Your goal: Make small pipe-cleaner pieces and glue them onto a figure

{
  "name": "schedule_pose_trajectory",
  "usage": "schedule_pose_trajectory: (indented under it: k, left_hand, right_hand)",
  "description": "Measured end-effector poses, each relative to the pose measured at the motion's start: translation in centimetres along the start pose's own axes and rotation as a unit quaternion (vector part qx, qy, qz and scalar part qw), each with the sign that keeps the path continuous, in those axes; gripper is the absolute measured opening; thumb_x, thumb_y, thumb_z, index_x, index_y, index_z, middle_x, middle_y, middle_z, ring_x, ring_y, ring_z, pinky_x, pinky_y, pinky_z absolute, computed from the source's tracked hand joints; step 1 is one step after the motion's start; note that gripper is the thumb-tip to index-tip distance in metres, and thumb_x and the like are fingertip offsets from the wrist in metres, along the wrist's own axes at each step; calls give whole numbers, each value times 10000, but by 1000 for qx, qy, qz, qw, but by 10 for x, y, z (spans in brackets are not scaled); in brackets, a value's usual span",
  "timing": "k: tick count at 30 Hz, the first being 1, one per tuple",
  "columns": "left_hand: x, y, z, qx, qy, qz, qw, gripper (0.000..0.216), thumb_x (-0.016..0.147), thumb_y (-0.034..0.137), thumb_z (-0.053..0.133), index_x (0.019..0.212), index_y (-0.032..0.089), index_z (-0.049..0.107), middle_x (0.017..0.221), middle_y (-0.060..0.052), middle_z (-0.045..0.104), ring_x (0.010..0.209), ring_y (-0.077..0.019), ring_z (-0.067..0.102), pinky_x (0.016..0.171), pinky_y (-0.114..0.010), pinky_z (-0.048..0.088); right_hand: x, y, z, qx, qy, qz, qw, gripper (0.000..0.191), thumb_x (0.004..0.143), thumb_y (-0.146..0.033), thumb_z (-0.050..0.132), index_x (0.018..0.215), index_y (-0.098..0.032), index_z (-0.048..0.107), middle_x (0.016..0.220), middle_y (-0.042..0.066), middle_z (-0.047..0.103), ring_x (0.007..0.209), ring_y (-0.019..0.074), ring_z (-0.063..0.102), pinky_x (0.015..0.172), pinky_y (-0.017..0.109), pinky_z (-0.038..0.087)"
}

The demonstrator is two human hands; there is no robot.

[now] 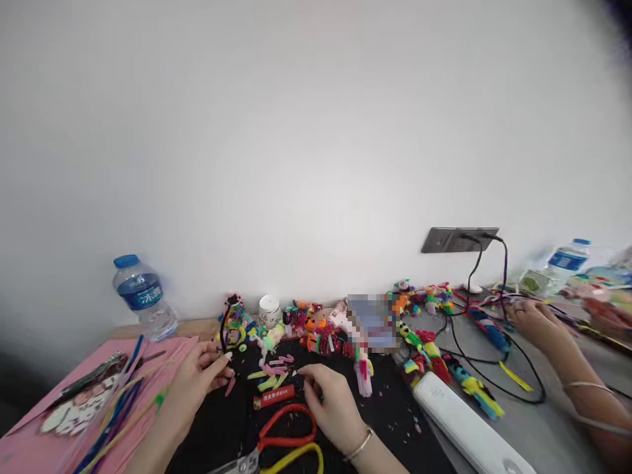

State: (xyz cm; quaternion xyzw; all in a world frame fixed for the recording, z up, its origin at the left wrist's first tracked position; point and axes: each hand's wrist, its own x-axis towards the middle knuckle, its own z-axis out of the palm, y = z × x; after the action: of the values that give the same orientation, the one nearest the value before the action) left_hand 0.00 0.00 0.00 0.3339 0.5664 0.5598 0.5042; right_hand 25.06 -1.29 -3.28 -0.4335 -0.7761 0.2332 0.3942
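Note:
My left hand [200, 375] rests on the black mat [222, 421], fingers curled, pinching a small pink chenille piece [230, 386] near a black headband [224, 329]. My right hand [330, 398] hovers over the mat with its fingers pinched together beside short pink and yellow-green stem cuttings [272, 374]; what it holds is too small to make out. A red lighter [274, 396] lies between my hands. Red-and-yellow-handled scissors [281, 444] lie just below it.
A water bottle [143, 296] stands at back left beside pink paper [39, 441] with long stems. Colourful chenille figures [424, 349] line the wall. A white power strip [469, 424], black cables [494, 388] and another person's hand [536, 322] are on the right.

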Motion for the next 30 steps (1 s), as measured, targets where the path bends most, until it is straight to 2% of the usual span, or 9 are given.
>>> schedule_pose_trajectory:
  k: [4,7,9,12,16,20,23,26,30]
  left_hand:
    - [-17,-6,23,-86,-19,-35,996,465,528,218,796,858,221,469,669,75,596,596,-124,640,507,-181,501]
    - [-34,-14,44,-78,-108,-47,990,386,588,261,773,792,209,450,658,70,576,577,-117,614,507,-195,487]
    - [-42,-20,55,-65,-168,-28,983,340,644,285,738,705,201,415,624,71,558,562,-102,582,487,-175,445]
    - [-46,-29,63,-34,-192,26,981,292,678,313,704,692,195,438,620,54,559,583,-115,566,517,-190,439]
    - [-37,-39,51,101,-187,98,972,209,762,369,594,853,189,540,817,-33,625,810,-211,603,745,-331,491]
    - [-34,-44,38,359,-206,191,890,228,776,317,570,983,241,631,1022,-63,637,1012,-264,542,917,-419,410]
    - [-35,-45,38,443,-251,245,825,246,794,246,543,1019,276,638,1081,-45,629,1064,-253,513,947,-414,389]
    - [-33,-44,40,474,-265,251,802,234,824,230,501,1015,267,631,1043,-43,639,1011,-235,544,907,-392,425]
    - [-29,-46,36,467,-271,238,807,251,851,213,448,1028,277,615,1092,-34,618,1044,-209,546,923,-356,425]
  right_hand:
    - [0,-9,-1,54,-33,19,998,502,700,-76,593,1171,-229,509,854,0,616,609,119,517,599,231,438]
    - [-2,-17,0,124,-45,27,991,604,644,-123,694,1206,-250,513,863,-2,640,599,119,515,574,225,436]
    - [-3,-22,2,190,-28,42,981,467,676,-127,671,1123,-237,598,836,9,664,646,133,557,608,230,451]
    - [-2,-21,7,304,10,112,946,149,740,-183,627,863,-182,712,766,44,686,648,142,594,588,232,461]
    - [4,-7,9,429,86,231,869,191,648,-314,737,701,-138,687,549,10,618,414,68,459,387,172,343]
    - [10,4,3,464,116,229,848,201,661,-309,744,723,-131,674,586,27,634,437,58,455,394,162,329]
    - [12,7,1,468,123,218,848,196,681,-319,735,726,-141,665,573,21,621,427,56,435,384,164,320]
    - [11,9,1,466,126,217,848,209,685,-341,732,725,-151,655,560,16,608,418,58,422,374,168,316]
    - [11,9,1,461,126,217,851,210,694,-345,724,727,-151,650,577,20,610,427,61,423,371,166,306]
